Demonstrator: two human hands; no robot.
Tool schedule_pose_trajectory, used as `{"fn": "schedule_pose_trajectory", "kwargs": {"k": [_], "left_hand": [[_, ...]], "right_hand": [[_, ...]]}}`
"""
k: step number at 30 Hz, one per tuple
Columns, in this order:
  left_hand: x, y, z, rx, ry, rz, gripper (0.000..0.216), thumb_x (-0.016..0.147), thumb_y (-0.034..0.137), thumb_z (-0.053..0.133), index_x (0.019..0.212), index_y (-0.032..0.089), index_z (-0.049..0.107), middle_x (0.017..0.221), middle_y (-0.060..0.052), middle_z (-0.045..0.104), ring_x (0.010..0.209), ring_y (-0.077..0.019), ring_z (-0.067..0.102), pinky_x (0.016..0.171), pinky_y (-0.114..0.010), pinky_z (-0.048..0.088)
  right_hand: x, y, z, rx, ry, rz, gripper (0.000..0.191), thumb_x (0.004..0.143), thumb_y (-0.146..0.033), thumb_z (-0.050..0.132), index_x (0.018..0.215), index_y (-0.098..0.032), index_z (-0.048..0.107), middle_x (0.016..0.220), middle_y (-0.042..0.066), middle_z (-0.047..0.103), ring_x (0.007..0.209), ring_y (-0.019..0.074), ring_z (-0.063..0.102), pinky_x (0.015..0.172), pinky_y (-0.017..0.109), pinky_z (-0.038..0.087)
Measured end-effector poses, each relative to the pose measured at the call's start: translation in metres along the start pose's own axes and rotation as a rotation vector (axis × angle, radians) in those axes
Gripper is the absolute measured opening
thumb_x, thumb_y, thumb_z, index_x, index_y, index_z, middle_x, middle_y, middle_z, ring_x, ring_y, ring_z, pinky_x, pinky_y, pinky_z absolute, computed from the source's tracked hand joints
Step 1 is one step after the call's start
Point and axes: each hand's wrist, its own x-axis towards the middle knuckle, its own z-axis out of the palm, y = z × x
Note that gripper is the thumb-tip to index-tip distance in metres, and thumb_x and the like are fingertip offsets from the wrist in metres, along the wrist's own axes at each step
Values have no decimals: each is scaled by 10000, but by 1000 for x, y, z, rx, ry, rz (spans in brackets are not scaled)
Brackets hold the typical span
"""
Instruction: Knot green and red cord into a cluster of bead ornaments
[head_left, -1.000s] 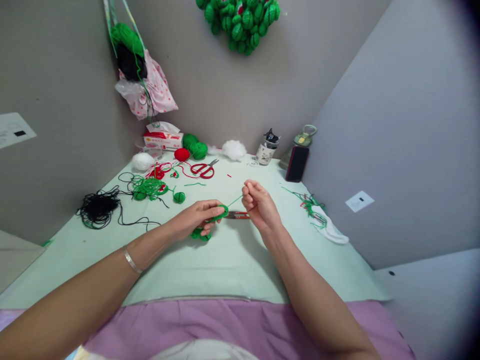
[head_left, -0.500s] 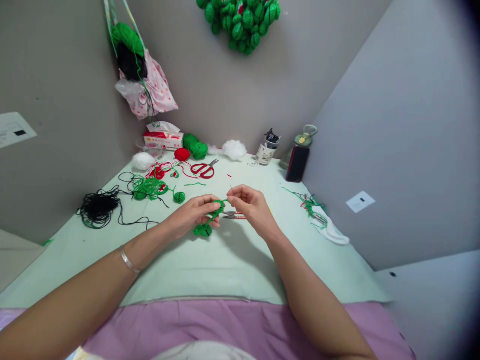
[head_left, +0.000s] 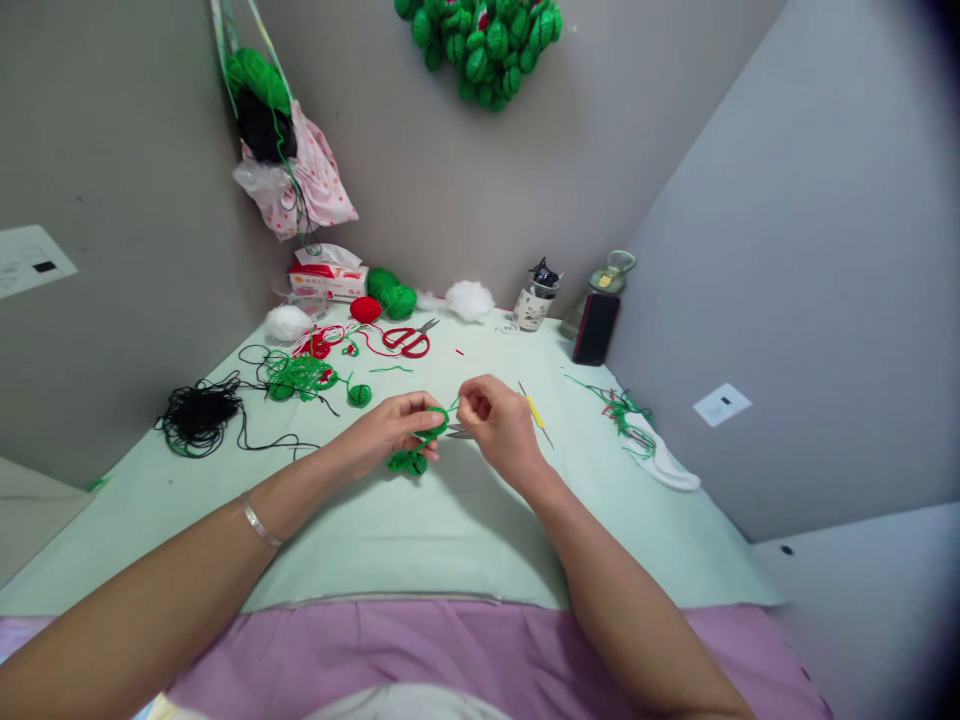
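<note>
The left hand (head_left: pixel 390 432) is pinching a green crochet piece (head_left: pixel 420 440); the right hand (head_left: pixel 491 425) is closing on its yarn tail, perhaps with a needle, mid-stitch. Pulling snug likely comes next.

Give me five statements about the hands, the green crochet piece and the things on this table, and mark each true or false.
1. The left hand holds the green crochet piece. True.
2. The red scissors are in the right hand. False: they lie on the table, farther back.
3. A tangle of black yarn lies to the left on the table. True.
4. The yellow-handled crochet hook stands in the jar. False: it lies flat beside the right hand.
5. A cluster of green crochet balls hangs on the wall. True.
</note>
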Motion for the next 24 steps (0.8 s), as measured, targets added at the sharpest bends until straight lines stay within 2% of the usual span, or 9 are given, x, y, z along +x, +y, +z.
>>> {"fn": "schedule_pose_trajectory", "kwargs": {"k": [2,4,7,10,13,16,19,24], "left_hand": [[0,-1,0,7,5,-13,280,790,402,740,871,156,631,760,9,526,671,-114,574,714,-318,573],[0,0,0,5,15,-18,297,784,410,747,898,157,640,774,6,540,676,-116,580,735,-327,570],[1,1,0,-10,32,-13,317,766,422,765,924,168,660,833,4,567,692,-112,601,763,-316,551],[1,2,-1,-7,38,-11,319,763,430,770,932,177,676,855,7,574,712,-116,623,770,-303,532],[2,1,-3,-1,51,-24,336,759,438,772,964,188,681,860,5,578,718,-130,639,762,-313,527],[2,-1,-5,1,54,-27,353,755,446,775,980,191,677,879,-4,586,716,-141,645,762,-333,530],[2,-3,-6,16,39,-17,353,769,444,763,995,189,674,884,-10,591,727,-146,643,770,-340,531],[2,-3,-6,17,31,-5,349,756,441,772,977,190,674,879,-14,604,733,-155,648,761,-344,531]], "right_hand": [[5,3,-3,155,65,133,39,775,-200,593,772,-178,625,648,-18,553,581,109,462,589,263,387],[8,5,-7,381,7,242,121,799,-270,620,848,-166,656,687,-10,584,598,108,484,589,260,407],[10,5,-9,651,-111,269,244,814,-333,667,982,-157,684,834,28,668,689,112,555,653,263,458],[10,3,-10,794,-112,268,313,781,-342,737,1030,-160,687,875,48,716,647,102,573,640,265,482],[11,3,-11,863,-37,304,387,743,-357,783,1071,-178,680,824,35,733,527,82,529,521,245,448],[13,4,-13,862,31,309,322,763,-391,762,992,-172,705,782,30,727,479,68,508,451,222,396],[14,6,-13,843,105,296,269,786,-400,736,915,-164,717,743,23,711,466,58,497,434,210,368],[15,7,-13,852,233,268,253,800,-386,723,915,-161,715,730,17,697,490,56,496,460,209,376]]}}
